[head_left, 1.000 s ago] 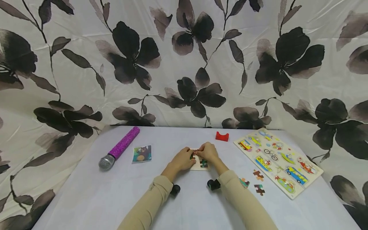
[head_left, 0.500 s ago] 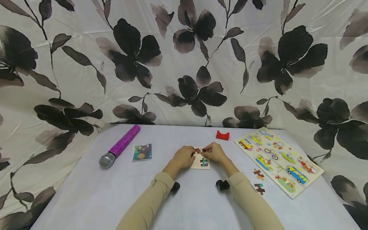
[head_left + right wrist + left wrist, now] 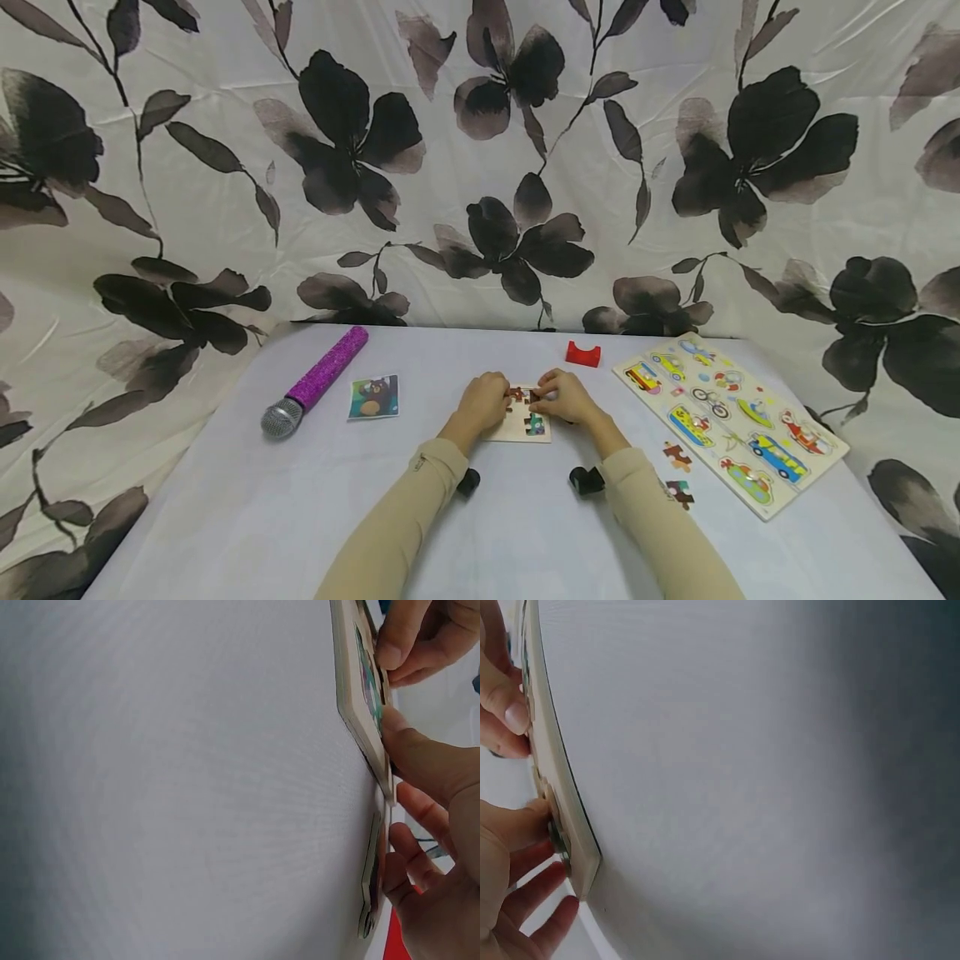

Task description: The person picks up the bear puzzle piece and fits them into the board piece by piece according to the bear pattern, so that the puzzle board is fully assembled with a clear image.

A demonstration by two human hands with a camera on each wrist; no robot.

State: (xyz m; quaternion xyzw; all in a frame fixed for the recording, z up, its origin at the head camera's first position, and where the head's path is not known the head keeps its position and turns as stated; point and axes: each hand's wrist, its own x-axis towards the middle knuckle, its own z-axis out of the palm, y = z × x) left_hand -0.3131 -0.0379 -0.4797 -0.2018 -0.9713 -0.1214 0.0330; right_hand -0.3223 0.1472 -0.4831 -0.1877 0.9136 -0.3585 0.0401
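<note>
Table (image 3: pixel 540 542): white room runs up its middle to far edge. Vehicle board (image 3: pixel 738 422) slanted along right side. Left hand (image 3: pixel 482 406) curled, gripping tray (image 3: pixel 512 431) mid-table. Right hand (image 3: pixel 567 400): thumb and fingers bent close at tray's right edge; can't tell if pinching. Two loose pieces (image 3: pixel 677 455) beside board.

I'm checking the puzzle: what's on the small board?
On the small board, puzzle pieces show: brown near its far edge, green at the near right. The left hand and right hand cover parts; what lies beneath is hidden.
</note>
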